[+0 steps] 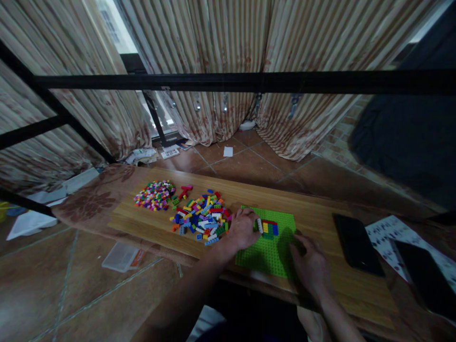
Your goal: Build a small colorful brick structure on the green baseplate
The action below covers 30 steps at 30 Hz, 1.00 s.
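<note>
A green baseplate (265, 263) lies on the wooden board. Near its upper middle is a block of joined bricks (270, 229) in red, yellow, blue and green. At the left side of that block stands a white brick (260, 226), with the fingertips of my left hand (244, 229) closed on it; whether it is attached to the plate I cannot tell. My right hand (310, 261) rests at the plate's right edge, its fingers apart and holding nothing. A pile of mixed bricks (204, 216) spreads just left of my left hand.
Small colourful pieces (155, 194) are heaped farther left, beside red bricks (185, 190). A dark phone or tablet (357, 244) lies on the right, near a printed sheet (390, 237) and another dark device (425, 273). A clear plastic box (120, 257) sits on the floor.
</note>
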Motion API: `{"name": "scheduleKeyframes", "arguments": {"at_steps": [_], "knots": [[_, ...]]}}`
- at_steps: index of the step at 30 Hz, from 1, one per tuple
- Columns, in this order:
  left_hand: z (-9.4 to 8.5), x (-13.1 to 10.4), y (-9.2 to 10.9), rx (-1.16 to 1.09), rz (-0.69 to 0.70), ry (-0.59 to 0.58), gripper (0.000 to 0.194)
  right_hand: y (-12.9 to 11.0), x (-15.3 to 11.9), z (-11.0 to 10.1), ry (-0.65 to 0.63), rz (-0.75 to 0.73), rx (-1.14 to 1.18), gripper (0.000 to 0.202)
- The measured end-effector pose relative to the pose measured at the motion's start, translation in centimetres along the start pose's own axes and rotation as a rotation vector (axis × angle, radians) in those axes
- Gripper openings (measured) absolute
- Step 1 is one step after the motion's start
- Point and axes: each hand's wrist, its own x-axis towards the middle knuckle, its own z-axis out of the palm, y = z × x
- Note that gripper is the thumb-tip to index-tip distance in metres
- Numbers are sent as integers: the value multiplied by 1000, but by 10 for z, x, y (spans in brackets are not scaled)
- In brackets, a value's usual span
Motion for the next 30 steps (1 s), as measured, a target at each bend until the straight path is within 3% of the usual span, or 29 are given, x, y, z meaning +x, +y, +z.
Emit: {"name": "scheduleKeyframes", "arguments": {"at_steps": [3, 7, 14, 18, 22, 26, 30], "knots": [[-5, -16, 1, -45, 33, 83, 42, -5, 2, -2, 10, -40, -27, 38], [-14, -54, -9, -132, -1, 220, 45, -25, -2, 4, -10, -98, -2, 37], [-36, -113, -66, -66, -199, 403, 43, -87, -2, 33, -195, -273, 115, 29], [-39, -125, -88, -27, -247, 462, 40, -126, 15, 55, -264, -346, 143, 26], [-38, -128, -96, -45, -270, 461, 44, -155, 30, 74, -307, -412, 138, 24], [-36, -131, -101, -58, -313, 460, 48, -167, 34, 86, -355, -466, 111, 21], [-33, -135, -106, -87, -323, 471, 50, -164, 33, 87, -370, -459, 90, 21]]}}
